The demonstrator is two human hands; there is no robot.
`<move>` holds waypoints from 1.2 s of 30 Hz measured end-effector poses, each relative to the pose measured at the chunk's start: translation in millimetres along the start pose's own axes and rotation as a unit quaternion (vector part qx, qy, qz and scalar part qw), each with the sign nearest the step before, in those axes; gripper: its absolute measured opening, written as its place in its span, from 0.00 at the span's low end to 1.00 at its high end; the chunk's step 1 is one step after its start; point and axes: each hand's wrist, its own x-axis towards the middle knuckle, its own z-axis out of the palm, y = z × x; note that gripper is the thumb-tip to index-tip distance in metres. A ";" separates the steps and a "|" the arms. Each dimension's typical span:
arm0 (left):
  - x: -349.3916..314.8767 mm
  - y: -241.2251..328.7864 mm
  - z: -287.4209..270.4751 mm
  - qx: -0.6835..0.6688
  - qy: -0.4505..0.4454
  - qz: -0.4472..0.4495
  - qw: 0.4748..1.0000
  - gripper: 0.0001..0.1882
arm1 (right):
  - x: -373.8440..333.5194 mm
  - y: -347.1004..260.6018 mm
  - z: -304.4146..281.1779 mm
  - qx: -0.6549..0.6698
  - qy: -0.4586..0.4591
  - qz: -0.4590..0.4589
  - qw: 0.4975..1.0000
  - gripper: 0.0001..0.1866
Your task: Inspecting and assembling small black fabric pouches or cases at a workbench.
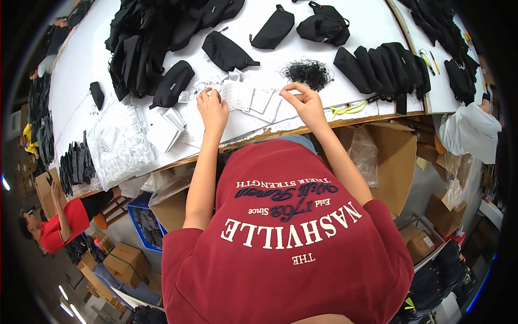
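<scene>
Two hands working | left hand [212,110] pinching tags [251,99] just right | right hand [306,102] pinching loop, nearer strings [307,73]

Paper tags [251,100] lie mid-frame on the table [367,24], between both hands. Tangle of strings [307,72] just upper right of them. Waist bags [162,32] heaped upper left; row of bags [386,65] right. Cardboard box [391,162] below the table edge.

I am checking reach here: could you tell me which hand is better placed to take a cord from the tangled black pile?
Probably the right hand: it pinches something small beside the tangled black cord pile; the left hand rests farther away on the white paper tags.
</scene>
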 end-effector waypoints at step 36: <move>37.1 67.1 -119.9 -0.459 -0.081 -0.194 0.863 0.08 | -17.0 -56.0 59.9 -0.064 -0.026 -0.054 0.996 0.05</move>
